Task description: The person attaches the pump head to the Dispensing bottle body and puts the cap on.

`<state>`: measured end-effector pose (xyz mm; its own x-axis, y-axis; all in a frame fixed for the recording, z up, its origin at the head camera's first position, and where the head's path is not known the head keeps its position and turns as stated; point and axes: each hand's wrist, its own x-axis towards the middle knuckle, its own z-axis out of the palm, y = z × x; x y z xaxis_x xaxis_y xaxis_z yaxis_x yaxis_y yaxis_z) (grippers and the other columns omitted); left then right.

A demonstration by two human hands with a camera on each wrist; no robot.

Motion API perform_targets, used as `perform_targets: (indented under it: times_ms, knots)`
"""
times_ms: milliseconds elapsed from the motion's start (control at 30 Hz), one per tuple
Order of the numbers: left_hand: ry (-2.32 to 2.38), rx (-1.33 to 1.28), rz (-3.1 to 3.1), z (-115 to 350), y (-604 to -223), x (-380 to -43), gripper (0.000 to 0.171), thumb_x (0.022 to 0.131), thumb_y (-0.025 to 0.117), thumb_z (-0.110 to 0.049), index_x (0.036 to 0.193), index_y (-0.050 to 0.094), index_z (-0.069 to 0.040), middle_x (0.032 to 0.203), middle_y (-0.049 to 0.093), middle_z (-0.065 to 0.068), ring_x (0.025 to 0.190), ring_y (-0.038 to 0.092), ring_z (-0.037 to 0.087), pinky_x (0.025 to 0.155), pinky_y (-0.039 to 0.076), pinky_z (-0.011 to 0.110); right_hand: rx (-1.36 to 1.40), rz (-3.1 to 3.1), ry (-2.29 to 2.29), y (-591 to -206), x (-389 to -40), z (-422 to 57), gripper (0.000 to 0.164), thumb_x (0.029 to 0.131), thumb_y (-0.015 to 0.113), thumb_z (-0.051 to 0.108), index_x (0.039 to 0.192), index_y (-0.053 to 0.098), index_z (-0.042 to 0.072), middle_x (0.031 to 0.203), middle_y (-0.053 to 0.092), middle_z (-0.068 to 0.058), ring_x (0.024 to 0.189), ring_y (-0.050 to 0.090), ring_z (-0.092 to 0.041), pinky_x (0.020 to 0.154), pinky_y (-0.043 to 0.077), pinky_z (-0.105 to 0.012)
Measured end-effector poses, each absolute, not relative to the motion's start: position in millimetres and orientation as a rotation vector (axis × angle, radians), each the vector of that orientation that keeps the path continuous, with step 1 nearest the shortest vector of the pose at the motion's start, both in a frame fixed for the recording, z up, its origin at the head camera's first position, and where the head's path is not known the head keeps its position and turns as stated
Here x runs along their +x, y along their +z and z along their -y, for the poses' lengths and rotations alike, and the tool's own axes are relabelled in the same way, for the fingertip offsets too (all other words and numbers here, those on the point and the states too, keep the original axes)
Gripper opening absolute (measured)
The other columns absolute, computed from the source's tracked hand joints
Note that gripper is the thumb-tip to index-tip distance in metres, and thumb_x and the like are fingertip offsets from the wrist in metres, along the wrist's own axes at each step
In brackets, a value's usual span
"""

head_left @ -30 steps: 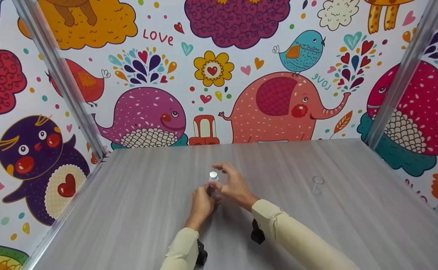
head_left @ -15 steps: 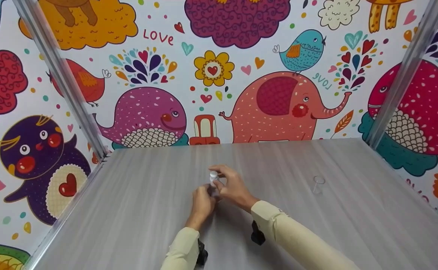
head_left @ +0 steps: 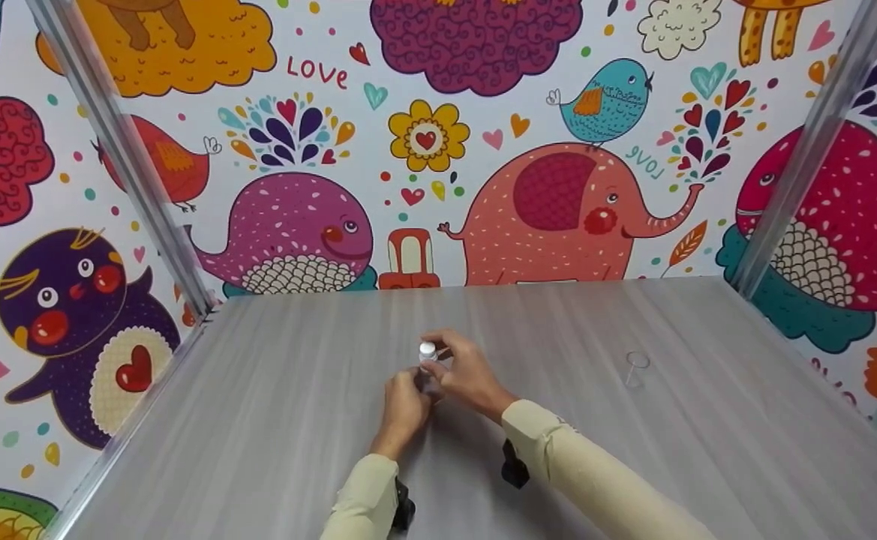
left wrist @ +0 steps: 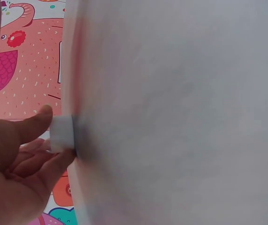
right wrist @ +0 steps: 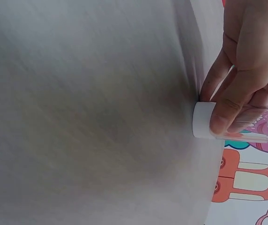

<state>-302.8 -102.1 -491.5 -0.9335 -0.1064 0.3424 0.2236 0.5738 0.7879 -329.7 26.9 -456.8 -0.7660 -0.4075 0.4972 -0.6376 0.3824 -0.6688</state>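
Note:
A small clear bottle stands upright near the middle of the table. In the head view its white cap (head_left: 427, 349) shows between the hands. My left hand (head_left: 404, 409) holds it low down. The right wrist view shows that thumb and fingers pinching the bottle just above its white base (right wrist: 201, 120), close to the tabletop; the left wrist view shows the base (left wrist: 62, 133) between fingertips. My right hand (head_left: 468, 375) has its thumb and fingers around the upper part, just below the cap's top. The clear body (right wrist: 249, 137) is partly hidden by fingers.
A clear, thin-walled cup (head_left: 638, 364) stands on the wood-look table (head_left: 280, 405) to the right of the hands. Walls with cartoon animals (head_left: 551, 217) rise at the back and sides, with metal posts (head_left: 134, 165) at the corners.
My right fingers have closed in from a wider spread to the bottle's upper part. The left hand and the clear cup have stayed in place.

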Motion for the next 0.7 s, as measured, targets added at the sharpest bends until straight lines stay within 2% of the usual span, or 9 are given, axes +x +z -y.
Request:
perform_targets:
  times_ms: [300,533,700]
  knots:
    - [-1.325,-0.096,2.435,101.3,-491.7,-301.1,0.012,0.075,0.072,0.012,0.085,0.067,0.007,0.064,0.045,0.003,0.059,0.041,0.013,0.056,0.035,0.025,0.859,2.484,1.338,-452.2,-334.6,-27.6,0.034,0.087,0.076,0.008,0.118,0.06,0.005,0.108,0.067,-0.008,0.098,0.064,-0.02,0.092,0.056,-0.04]
    - [-1.374,-0.08,2.423,100.9,-489.7,-300.7,0.012,0.074,0.071,0.013,0.079,0.063,0.005,0.066,0.049,0.005,0.06,0.042,0.012,0.056,0.037,0.024,0.843,2.505,1.282,-452.6,-336.2,-25.8,0.038,0.087,0.077,0.01,0.12,0.061,0.001,0.108,0.066,-0.009,0.096,0.064,-0.018,0.088,0.057,-0.033]
    - [-1.381,-0.076,2.408,100.5,-490.3,-299.8,0.013,0.073,0.071,0.014,0.078,0.062,0.006,0.066,0.05,0.006,0.059,0.043,0.013,0.056,0.039,0.025,0.823,2.521,1.284,-452.1,-335.2,-26.2,0.039,0.087,0.077,0.012,0.121,0.06,0.003,0.11,0.064,-0.008,0.098,0.063,-0.018,0.088,0.056,-0.032]
